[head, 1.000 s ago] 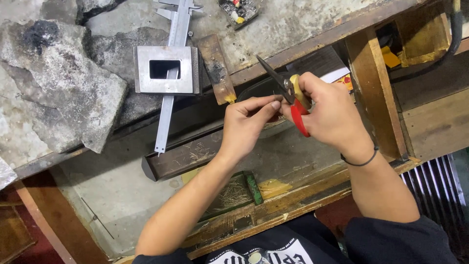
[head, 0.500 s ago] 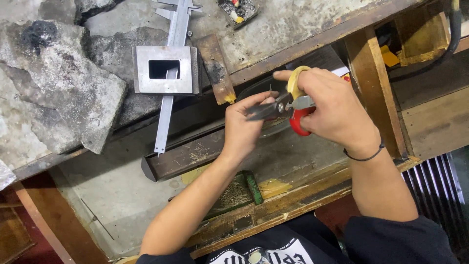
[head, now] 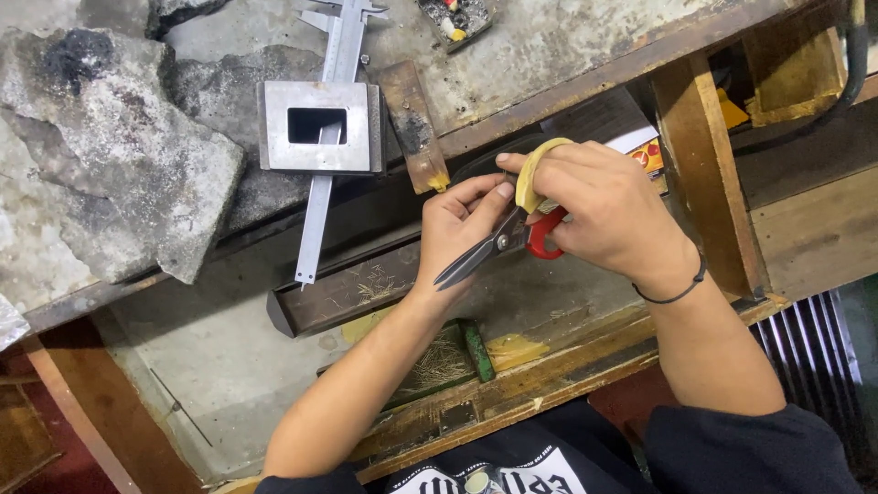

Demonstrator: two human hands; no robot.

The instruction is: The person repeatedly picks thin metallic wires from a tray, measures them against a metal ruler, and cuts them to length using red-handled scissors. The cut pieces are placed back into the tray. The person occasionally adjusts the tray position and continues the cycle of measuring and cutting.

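The right hand [head: 608,215] grips a pair of scissors [head: 508,242] through their red and yellow handles, fingers curled tight, blades nearly shut and pointing toward the left hand's wrist. The left hand [head: 462,229] rests against the blades, fingers pressed together by the pivot; what they pinch is too small to tell. Beyond the left hand, on the table [head: 567,37], a square metal block [head: 320,126] lies over a caliper [head: 320,220]. A green tray [head: 457,357] sits beneath the left forearm.
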